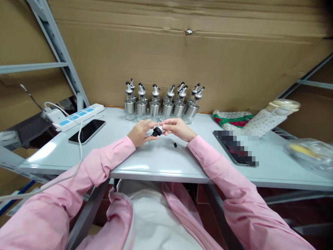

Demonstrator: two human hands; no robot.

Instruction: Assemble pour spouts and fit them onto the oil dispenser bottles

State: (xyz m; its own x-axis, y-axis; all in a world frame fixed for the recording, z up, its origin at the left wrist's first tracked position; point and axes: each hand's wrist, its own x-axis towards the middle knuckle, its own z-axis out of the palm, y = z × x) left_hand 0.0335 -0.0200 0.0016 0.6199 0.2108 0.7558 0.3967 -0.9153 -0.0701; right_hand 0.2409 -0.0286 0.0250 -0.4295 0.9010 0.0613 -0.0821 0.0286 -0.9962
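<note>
In front of me, just above the table, I hold a pourer spout (157,131) with a silver collar and a black ribbed stopper. My left hand (140,133) has its fingers over it and the thumb beneath, around the stopper side. From the other side, my right hand (179,128) pinches the silver end between thumb and fingertips. Part of the spout is hidden by the fingers. A small black piece (175,144) lies on the table below my right hand. Behind my hands stand several glass-and-steel bottles (154,108), topped with similar silver and black spouts.
A phone (87,131) and a white power strip (79,116) with a cable lie left on the table (145,166). To the right are a dark, partly pixelated device (234,149), a dotted cylindrical item (267,119), a patterned cloth (231,118) and a plastic-wrapped bowl (309,156). Cardboard (166,59) stands behind.
</note>
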